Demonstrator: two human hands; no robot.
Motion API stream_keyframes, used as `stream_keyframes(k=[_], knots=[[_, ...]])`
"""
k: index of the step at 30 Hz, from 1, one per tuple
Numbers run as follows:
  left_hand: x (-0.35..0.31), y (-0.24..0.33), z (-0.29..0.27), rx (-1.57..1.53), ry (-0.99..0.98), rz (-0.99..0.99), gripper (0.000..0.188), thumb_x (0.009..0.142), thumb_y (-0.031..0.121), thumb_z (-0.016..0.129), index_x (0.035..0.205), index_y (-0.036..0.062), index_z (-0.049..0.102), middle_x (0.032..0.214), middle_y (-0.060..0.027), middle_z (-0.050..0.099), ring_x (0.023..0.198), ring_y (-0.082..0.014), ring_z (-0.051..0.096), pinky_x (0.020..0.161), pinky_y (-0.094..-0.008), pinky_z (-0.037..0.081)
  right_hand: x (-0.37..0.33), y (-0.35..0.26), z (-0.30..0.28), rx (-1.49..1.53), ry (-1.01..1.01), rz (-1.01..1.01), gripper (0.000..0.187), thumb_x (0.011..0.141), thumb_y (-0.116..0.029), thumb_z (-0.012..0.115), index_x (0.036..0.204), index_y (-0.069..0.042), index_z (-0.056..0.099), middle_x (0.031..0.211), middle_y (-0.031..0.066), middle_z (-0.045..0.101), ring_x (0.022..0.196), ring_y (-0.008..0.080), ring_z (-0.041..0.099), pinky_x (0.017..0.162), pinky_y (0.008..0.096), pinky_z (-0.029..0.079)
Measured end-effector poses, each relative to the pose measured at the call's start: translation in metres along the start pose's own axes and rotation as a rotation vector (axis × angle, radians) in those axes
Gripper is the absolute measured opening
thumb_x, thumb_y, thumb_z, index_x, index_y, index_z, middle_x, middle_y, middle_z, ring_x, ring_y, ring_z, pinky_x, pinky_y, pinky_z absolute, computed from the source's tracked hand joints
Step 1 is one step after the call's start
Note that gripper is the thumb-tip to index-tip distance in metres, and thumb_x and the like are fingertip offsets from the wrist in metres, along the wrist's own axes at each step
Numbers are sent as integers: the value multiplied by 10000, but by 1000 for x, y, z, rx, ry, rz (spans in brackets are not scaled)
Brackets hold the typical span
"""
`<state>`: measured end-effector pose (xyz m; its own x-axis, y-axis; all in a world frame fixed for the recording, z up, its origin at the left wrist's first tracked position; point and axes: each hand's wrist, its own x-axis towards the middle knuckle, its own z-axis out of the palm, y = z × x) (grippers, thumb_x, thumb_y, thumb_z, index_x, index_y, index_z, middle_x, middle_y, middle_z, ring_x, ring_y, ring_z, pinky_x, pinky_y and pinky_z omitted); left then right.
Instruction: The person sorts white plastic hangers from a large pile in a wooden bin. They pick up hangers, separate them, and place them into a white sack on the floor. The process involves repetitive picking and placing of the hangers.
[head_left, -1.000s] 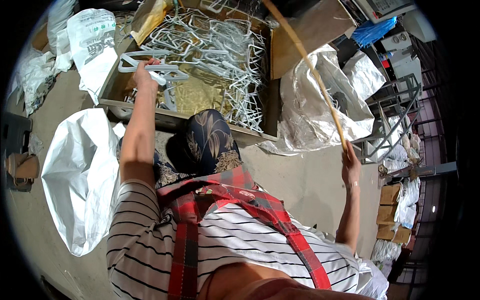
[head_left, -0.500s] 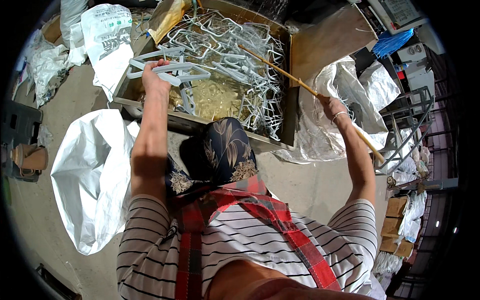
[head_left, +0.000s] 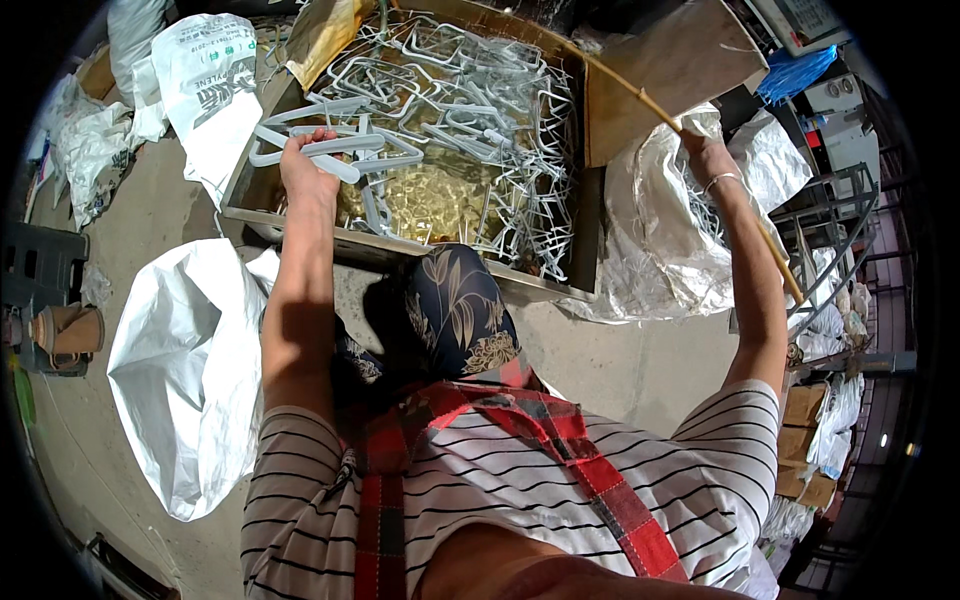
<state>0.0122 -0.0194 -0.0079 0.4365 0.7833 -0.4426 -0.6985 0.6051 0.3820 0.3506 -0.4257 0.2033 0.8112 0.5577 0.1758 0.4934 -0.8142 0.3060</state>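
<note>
My left hand [head_left: 310, 172] is closed around several grey-white plastic loop frames [head_left: 345, 146], holding them over the near left part of a metal tank [head_left: 385, 250]. Yellowish water [head_left: 430, 200] shows inside the tank, and many similar frames [head_left: 470, 85] lie tangled in it. Out to the right, my right hand [head_left: 708, 160] grips a long bamboo stick [head_left: 625, 82]. The stick slants from beyond the tank's far side, past the tank's right corner, down to the right behind my forearm. Its far tip is hard to make out against the dark background.
A white woven sack [head_left: 185, 370] gapes on the floor at left, with another printed sack [head_left: 205, 90] behind it. Right of the tank, a large white sack [head_left: 660, 240] stands below a brown board [head_left: 660, 90]. A metal rack [head_left: 830, 230] stands farther right.
My right hand has moved away and to the right, and the stick's far end has swung up from over the frames to the tank's far side. My left hand stays nearly in place, still holding the frames.
</note>
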Motion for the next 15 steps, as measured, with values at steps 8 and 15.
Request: stream_keyframes(k=[8, 15], knots=[[7, 2, -8, 60, 6, -8, 166, 825, 162, 412, 837, 16, 490, 816, -76, 548, 755, -214, 567, 768, -359, 430, -19, -54, 8, 2, -189, -166, 272, 896, -287, 406, 1105, -202, 557, 995, 139, 606, 900, 329, 586, 740, 419, 482], [0, 2, 1, 73, 20, -14, 155, 831, 164, 418, 846, 27, 489, 824, -69, 555, 794, -211, 565, 764, -361, 429, 82, -37, 40, -86, -22, -29, 261, 852, -221, 406, 985, -125, 608, 972, 143, 622, 911, 334, 594, 725, 413, 494]])
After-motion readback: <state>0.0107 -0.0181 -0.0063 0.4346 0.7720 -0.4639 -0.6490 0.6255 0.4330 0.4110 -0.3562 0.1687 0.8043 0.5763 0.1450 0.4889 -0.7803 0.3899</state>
